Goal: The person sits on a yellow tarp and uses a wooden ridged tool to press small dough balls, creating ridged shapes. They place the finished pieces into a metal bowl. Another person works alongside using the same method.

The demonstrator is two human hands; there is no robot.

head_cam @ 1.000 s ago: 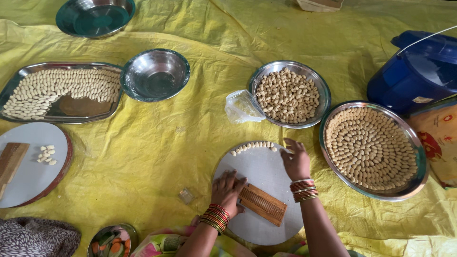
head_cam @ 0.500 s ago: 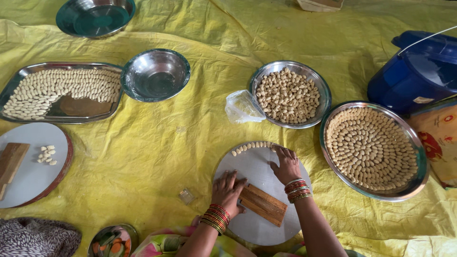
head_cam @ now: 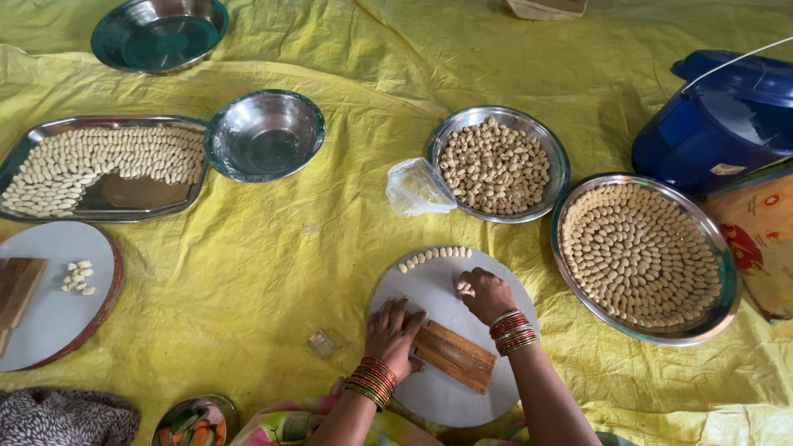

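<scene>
- Hands first: your left hand lies flat with fingers spread, pressing on the near-left end of the ridged wooden board.
- Your right hand is curled, fingertips pinched together on a small pale dough piece at the middle of the round grey board; the piece itself is mostly hidden.
- That wooden board lies slanted on the near half of the round grey board, between your wrists.
- Along the far edge of the round grey board sits a curved row of shaped dough pieces, apart from both hands.
- Beyond it, on the yellow sheet, stands a steel plate of loose dough pieces, with a clear plastic bag touching its left rim.
- To your right a large steel tray holds pieces laid in rings; a blue container stands behind it.
- At the sheet's left side: a rectangular steel tray of rows, an empty steel bowl just beside it, and a second round board with a few pieces.
</scene>
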